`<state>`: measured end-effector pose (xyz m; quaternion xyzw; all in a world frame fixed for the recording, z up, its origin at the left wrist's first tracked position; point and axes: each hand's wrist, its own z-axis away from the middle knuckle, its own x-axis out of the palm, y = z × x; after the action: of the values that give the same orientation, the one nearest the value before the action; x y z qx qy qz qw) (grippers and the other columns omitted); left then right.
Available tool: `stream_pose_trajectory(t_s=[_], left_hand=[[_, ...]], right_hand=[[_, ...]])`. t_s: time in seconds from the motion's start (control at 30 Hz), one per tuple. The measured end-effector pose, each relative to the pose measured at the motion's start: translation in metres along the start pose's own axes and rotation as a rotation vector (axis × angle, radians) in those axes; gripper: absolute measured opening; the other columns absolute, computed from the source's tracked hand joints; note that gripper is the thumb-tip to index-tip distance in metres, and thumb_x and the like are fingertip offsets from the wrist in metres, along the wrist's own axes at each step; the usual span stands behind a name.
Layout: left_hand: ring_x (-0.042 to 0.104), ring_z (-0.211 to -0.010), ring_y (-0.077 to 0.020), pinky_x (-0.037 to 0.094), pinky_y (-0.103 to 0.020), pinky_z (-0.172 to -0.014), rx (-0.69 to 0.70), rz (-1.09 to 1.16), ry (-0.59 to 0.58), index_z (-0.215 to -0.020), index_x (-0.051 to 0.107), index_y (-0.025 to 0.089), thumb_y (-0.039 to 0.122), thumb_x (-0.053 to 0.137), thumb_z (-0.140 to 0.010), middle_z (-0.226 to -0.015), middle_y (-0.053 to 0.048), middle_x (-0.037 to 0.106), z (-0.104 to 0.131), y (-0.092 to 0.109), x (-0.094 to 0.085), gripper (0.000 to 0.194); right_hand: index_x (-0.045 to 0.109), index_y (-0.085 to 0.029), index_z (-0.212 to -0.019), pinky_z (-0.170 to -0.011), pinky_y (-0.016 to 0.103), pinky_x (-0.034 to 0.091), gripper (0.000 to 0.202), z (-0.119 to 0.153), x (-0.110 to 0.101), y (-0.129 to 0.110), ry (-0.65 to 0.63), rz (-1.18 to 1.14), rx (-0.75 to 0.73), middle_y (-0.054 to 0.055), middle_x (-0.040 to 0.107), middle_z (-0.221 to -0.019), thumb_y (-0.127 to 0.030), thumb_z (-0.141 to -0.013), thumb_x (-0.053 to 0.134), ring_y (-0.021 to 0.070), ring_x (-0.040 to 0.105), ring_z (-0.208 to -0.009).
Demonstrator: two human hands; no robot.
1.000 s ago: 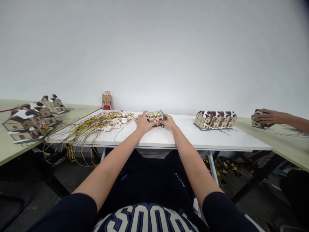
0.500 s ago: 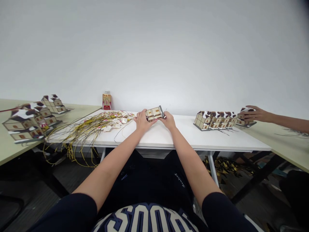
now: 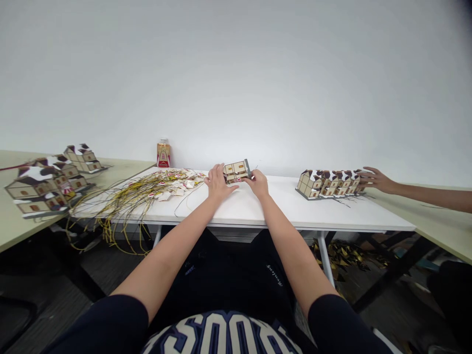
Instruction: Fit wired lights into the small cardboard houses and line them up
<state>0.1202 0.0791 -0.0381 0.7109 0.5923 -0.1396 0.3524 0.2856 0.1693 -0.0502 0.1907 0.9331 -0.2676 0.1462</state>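
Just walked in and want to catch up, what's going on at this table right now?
A seated person holds a small paper house between the left hand and right hand, just above the white table. Left of it lies a heap of gold strings with tags. To the right stands a row of finished houses, with another person's hand at its far end.

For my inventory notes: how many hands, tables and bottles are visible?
Hands: 3 (left hand and right hand on the paper house, co-worker's hand)
Tables: 3 (white table, left beige table, right beige table)
Bottles: 1
Total: 7
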Motion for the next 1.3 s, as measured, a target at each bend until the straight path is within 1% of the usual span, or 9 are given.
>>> stream_pose_trajectory(t_s=[0.13, 0.3, 0.43, 0.57, 0.7, 0.8, 0.9, 1.07, 1.3], left_hand=[[0.016, -0.141, -0.0370, 0.017, -0.055, -0.107, 0.164, -0.142, -0.076, -0.147, 0.026, 0.028, 0.044, 0.070, -0.071, -0.157, -0.012, 0.017, 0.003, 0.009, -0.001, 0.089], [0.013, -0.145, -0.0304, 0.013, -0.057, -0.107, 0.308, -0.142, -0.143, -0.152, 0.006, 0.028, 0.019, 0.043, -0.084, -0.157, -0.010, 0.018, 0.000, 0.018, 0.005, 0.078], [0.019, -0.145, -0.0271, 0.013, -0.058, -0.107, 0.379, -0.052, -0.146, -0.152, 0.013, 0.026, 0.016, 0.027, -0.088, -0.155, -0.011, 0.025, -0.013, 0.013, 0.008, 0.066], [0.023, -0.144, -0.0281, 0.015, -0.057, -0.108, 0.466, -0.064, -0.167, -0.150, 0.024, 0.023, 0.016, 0.028, -0.086, -0.152, -0.013, 0.033, -0.026, 0.010, 0.003, 0.064], [0.026, -0.141, -0.0316, 0.014, -0.055, -0.109, 0.506, -0.163, -0.166, -0.150, 0.022, 0.017, 0.016, 0.037, -0.081, -0.151, -0.016, 0.033, -0.036, 0.008, -0.016, 0.071], [0.028, -0.139, -0.0343, 0.011, -0.056, -0.109, 0.464, -0.248, -0.106, -0.150, 0.021, 0.015, 0.018, 0.041, -0.078, -0.151, -0.017, 0.032, -0.046, -0.004, -0.039, 0.074], [0.026, -0.139, -0.0368, 0.010, -0.058, -0.108, 0.403, -0.311, -0.078, -0.150, 0.022, 0.015, 0.019, 0.046, -0.075, -0.151, -0.018, 0.032, -0.054, -0.031, -0.071, 0.079], [0.026, -0.140, -0.0343, 0.008, -0.057, -0.108, 0.270, -0.368, -0.034, -0.148, 0.027, 0.024, 0.030, 0.048, -0.076, -0.150, -0.012, 0.035, -0.047, -0.101, -0.138, 0.075], [0.032, -0.138, -0.0362, 0.013, -0.060, -0.108, 0.209, -0.385, -0.016, -0.131, 0.051, 0.031, 0.045, 0.054, -0.071, -0.141, -0.008, 0.050, -0.009, -0.208, -0.244, 0.061]], right_hand=[[0.045, -0.022, -0.068, -0.062, 0.029, 0.041, 0.033, 0.000, 0.003, 0.004, 0.061, -0.055, 0.036, 0.000, 0.051, -0.072, -0.044, -0.075, 0.069, 0.0141, 0.047, -0.062], [0.047, -0.022, -0.069, -0.064, 0.030, 0.044, 0.035, -0.001, 0.005, 0.006, 0.071, -0.097, 0.108, 0.000, 0.053, -0.070, -0.049, -0.074, 0.068, 0.0145, 0.049, -0.062], [0.048, -0.022, -0.068, -0.063, 0.030, 0.045, 0.035, -0.003, 0.006, 0.004, 0.074, -0.106, 0.139, 0.000, 0.054, -0.068, -0.051, -0.072, 0.068, 0.0145, 0.049, -0.060], [0.050, -0.022, -0.069, -0.063, 0.030, 0.046, 0.035, -0.003, 0.005, -0.001, 0.071, -0.111, 0.183, 0.001, 0.057, -0.070, -0.052, -0.070, 0.068, 0.0150, 0.051, -0.062], [0.050, -0.021, -0.094, -0.064, 0.028, 0.049, 0.049, -0.001, 0.005, -0.002, 0.148, -0.240, 0.221, 0.002, 0.061, -0.091, -0.055, -0.065, 0.071, 0.0134, 0.057, -0.066], [0.044, -0.021, -0.105, -0.063, 0.028, 0.050, 0.061, 0.001, 0.006, -0.001, 0.198, -0.292, 0.266, 0.005, 0.058, -0.102, -0.057, -0.064, 0.071, 0.0134, 0.058, -0.070], [0.045, -0.021, -0.105, -0.065, 0.030, 0.050, 0.060, 0.003, 0.007, 0.001, 0.180, -0.289, 0.259, 0.005, 0.057, -0.102, -0.058, -0.065, 0.070, 0.0131, 0.057, -0.068], [0.047, -0.021, -0.102, -0.068, 0.031, 0.048, 0.054, 0.007, 0.008, 0.003, 0.167, -0.272, 0.228, 0.003, 0.057, -0.098, -0.055, -0.068, 0.069, 0.0119, 0.055, -0.064], [0.050, -0.021, -0.099, -0.067, 0.032, 0.048, 0.051, 0.010, 0.009, 0.008, 0.168, -0.237, 0.210, 0.003, 0.058, -0.095, -0.055, -0.067, 0.069, 0.0114, 0.053, -0.059]])
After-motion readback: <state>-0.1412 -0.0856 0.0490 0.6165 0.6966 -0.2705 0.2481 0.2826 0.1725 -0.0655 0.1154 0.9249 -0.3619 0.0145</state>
